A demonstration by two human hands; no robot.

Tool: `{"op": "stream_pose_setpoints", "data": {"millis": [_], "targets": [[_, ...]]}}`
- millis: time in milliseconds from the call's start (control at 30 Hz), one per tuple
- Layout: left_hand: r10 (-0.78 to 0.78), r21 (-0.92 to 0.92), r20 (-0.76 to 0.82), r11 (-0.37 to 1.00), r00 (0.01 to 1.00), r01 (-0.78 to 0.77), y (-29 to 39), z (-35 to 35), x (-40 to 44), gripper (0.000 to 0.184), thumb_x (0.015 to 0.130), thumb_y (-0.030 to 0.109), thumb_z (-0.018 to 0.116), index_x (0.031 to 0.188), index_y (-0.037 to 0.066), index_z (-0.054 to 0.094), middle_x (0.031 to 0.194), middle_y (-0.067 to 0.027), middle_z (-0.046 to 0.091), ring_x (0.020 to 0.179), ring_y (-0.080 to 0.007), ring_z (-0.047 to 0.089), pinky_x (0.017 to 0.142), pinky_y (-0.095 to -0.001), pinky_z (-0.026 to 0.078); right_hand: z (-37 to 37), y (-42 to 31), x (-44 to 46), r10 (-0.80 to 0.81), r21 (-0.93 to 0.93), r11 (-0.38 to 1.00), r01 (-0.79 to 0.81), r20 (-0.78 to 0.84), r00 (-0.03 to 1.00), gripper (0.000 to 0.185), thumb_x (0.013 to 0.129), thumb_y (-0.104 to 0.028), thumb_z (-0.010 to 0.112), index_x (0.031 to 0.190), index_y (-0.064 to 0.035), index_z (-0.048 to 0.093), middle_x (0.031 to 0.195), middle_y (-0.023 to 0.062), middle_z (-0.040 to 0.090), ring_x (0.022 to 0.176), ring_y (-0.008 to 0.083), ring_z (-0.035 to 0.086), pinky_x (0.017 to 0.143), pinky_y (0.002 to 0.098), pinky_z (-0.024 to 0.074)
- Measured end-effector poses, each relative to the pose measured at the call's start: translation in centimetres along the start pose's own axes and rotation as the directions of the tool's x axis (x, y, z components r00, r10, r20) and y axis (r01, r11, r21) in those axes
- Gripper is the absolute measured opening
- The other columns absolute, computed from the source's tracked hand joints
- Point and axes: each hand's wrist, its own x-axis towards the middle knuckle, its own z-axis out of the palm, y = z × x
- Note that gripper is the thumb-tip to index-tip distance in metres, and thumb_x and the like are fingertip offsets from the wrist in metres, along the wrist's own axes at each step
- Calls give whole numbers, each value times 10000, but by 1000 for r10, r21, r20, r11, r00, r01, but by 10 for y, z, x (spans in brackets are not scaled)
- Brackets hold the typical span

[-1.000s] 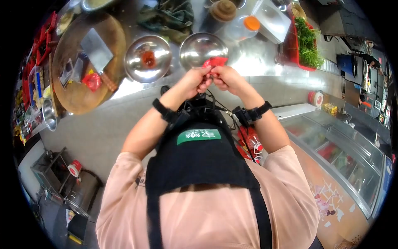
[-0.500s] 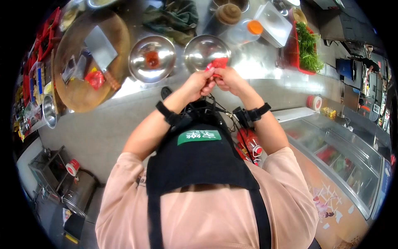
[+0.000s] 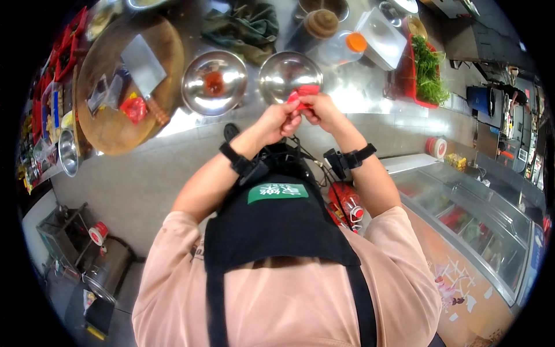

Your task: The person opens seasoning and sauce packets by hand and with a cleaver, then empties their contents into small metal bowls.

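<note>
Both my hands grip a small red packet (image 3: 304,92) at the near rim of a shiny metal bowl (image 3: 283,72). My left hand (image 3: 278,120) is closed on the packet's left side, and my right hand (image 3: 319,110) pinches its right side. Whether the packet is torn cannot be made out. To the left stands a second metal bowl (image 3: 199,95) with a reddish-orange sauce (image 3: 214,84) in it. Farther left, a cleaver (image 3: 143,63) lies on a round wooden chopping board (image 3: 110,136), beside another red packet (image 3: 133,108) and some clear plastic scraps (image 3: 107,95).
A dark cloth (image 3: 243,29) lies behind the bowls. An orange-capped bottle (image 3: 341,49), a jar with a brown lid (image 3: 319,24) and white plastic containers (image 3: 381,37) stand at the back. Right of them is a red basket of greens (image 3: 429,72). A glass-topped display fridge (image 3: 462,208) is at the lower right.
The red packet now looks more spread out between my fingers. My hands stay almost in the same place, and the view has shifted slightly.
</note>
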Motion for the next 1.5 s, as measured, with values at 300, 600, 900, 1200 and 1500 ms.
{"op": "stream_pose_setpoints", "data": {"millis": [300, 600, 900, 1200, 1500], "targets": [[-13, -35, -23, 999, 1000, 12, -3, -4, -1, 304, 1036, 291, 423, 797, 106, 462, 634, -37, 487, 433, -104, 342, 370, -228, 246, -9, -8, 4, -48, -151, 988, 43, -30, 998, 161, 929, -160, 557, 979, -47, 660, 557, -33, 464, 424, 46, 341, 378, 211, 183], [-52, -89, -38, 995, 998, 48, -2, -12, -1, 282, 1024, 281, 450, 802, 108, 474, 620, -19, 477, 431, -96, 345, 368, -219, 250, -2, -13, 1, -25, -138, 990, 16, -61, 998, 297, 975, -156, 482, 1201, -14, 613, 533, -34, 444, 389, 56, 315, 365, 222, 185], [-7, -121, -47, 993, 999, 2, -4, -7, 5, 268, 1003, 254, 518, 791, 91, 524, 641, -20, 525, 443, -82, 361, 377, -212, 259, 3, -11, 7, -26, -35, 999, 24, -56, 998, 177, 952, -178, 549, 969, -34, 651, 652, 15, 554, 449, 68, 389, 384, 213, 226], [-33, -81, -15, 996, 999, 32, -7, -1, 4, 263, 1008, 243, 516, 798, 86, 533, 670, -29, 554, 463, -81, 368, 387, -211, 265, -5, -9, 15, 1, -53, 999, 0, 20, 1000, 91, 864, -103, 667, 903, -22, 655, 687, 37, 601, 457, 78, 437, 371, 226, 237], [-26, -80, -41, 997, 999, 23, -7, -2, 3, 247, 1022, 241, 477, 834, 84, 509, 674, -37, 537, 456, -92, 360, 384, -227, 260, -6, -20, 17, 1, -208, 978, -6, -28, 1000, 105, 897, -90, 619, 949, -7, 656, 683, 37, 598, 447, 74, 425, 369, 216, 234]]}}
